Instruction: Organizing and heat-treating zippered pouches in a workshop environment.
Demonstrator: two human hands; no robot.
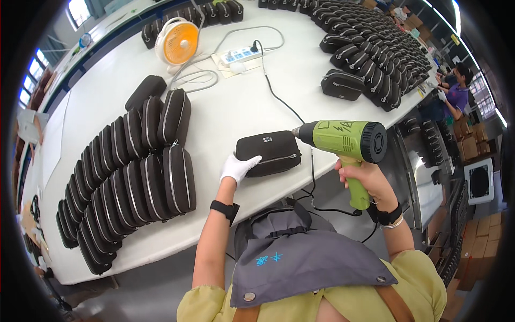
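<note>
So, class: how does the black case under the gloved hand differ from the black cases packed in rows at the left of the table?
The single case lies flat and alone, its broad face up; the rowed cases stand on edge, pressed together. The left hand rests on the single case and the heat gun in the right hand points at it; the rowed cases are untouched. Both are black, rounded and zipped.

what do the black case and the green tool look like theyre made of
Black case: seemingly matte woven fabric over a stiff shell, as it keeps its boxy shape, with a pale zipper line along its side. Green heat gun: likely moulded plastic, smooth with a slight sheen, with a metal-looking nozzle.
</note>
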